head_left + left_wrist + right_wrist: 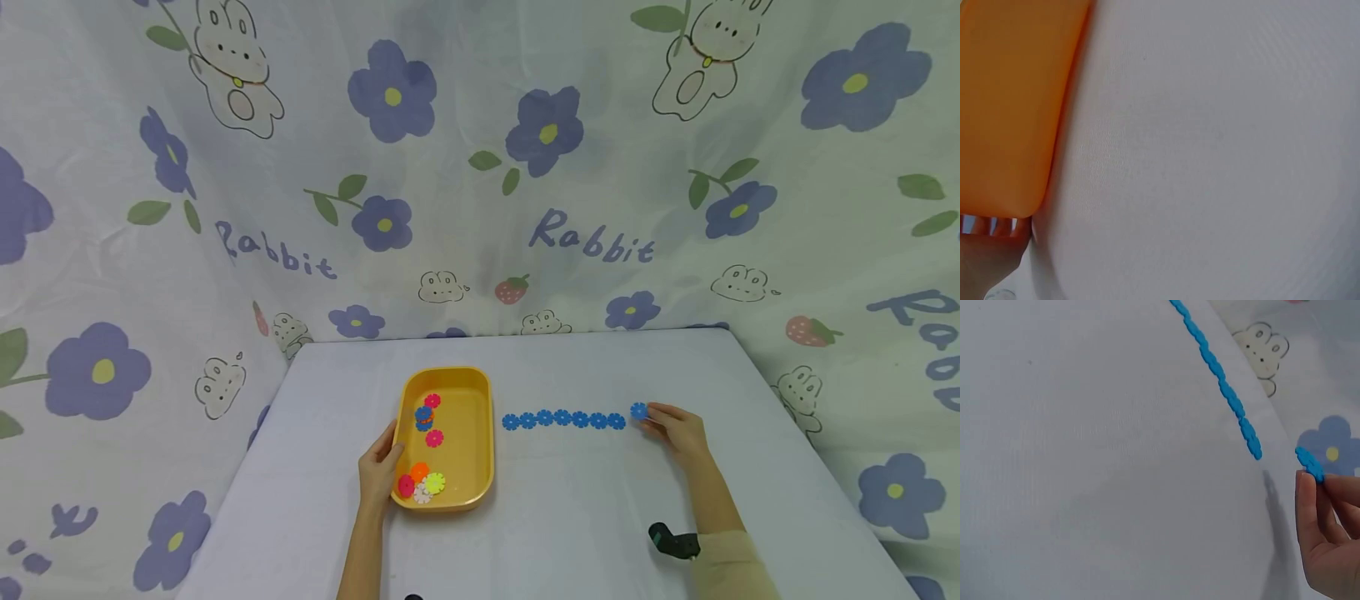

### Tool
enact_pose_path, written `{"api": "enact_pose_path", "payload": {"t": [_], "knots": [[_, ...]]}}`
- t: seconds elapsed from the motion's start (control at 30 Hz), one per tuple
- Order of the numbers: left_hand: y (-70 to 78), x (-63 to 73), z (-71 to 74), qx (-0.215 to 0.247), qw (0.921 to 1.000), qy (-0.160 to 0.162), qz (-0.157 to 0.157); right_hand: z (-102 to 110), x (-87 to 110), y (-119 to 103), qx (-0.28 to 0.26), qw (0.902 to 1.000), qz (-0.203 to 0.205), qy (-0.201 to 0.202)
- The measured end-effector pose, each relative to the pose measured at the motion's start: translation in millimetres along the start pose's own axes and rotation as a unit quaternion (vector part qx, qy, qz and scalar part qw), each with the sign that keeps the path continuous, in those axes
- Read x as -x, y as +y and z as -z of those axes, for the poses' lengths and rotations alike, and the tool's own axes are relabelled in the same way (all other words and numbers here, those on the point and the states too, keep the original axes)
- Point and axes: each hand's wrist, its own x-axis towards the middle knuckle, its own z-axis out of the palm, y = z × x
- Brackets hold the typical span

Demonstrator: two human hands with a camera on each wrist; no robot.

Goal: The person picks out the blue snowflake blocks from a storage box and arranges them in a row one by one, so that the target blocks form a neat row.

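My left hand [378,468] grips the left wall of a yellow tray [474,450], thumb over the rim. In the left wrist view the tray [1013,106] looks orange, and fingers [982,226] show just past its edge. Between thumb and fingertips, my right hand [677,431] pinches a blue notched disc [639,411]. The disc [1310,465] is seen nearly edge-on in the right wrist view. A row of several blue notched discs [562,417] runs leftward from there, with a small gap between its right end and the held disc.
Inside the tray lie pink discs [434,438], blue discs [423,413], an orange disc [420,472], a yellow-green disc [435,483] and white discs [423,493]. A white-covered table [570,508] lies beneath. Patterned cloth [465,183] rises behind. A black strap-like object [672,543] is by the right sleeve.
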Motion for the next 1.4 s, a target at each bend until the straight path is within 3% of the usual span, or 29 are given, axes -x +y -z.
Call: {"api": "enact_pose_path", "payload": {"t": [0.17,0.4,0.8,1.17,1.4], "knots": [[-0.8,-0.4,0.4,0.002,1.0000,-0.002,0.009,7.6,-3.8,1.5,0.064,0.9978,0.001,0.016],[-2.4,-1.9,1.1,0.013,0.9998,-0.005,0.014,13.7,-9.6,5.2,0.098,0.9945,0.006,0.035],[-1.1,-1.2,1.1,0.021,0.9998,-0.005,0.003,8.1,-10.0,5.5,0.205,0.9784,0.024,-0.002],[-2.9,-1.8,1.2,0.023,0.9997,-0.004,-0.002,6.0,-10.8,9.5,0.253,0.9671,0.027,0.001],[-1.8,-2.1,1.1,0.015,0.9999,-0.003,0.001,4.6,-9.2,10.5,0.255,0.9663,0.035,-0.003]]}}
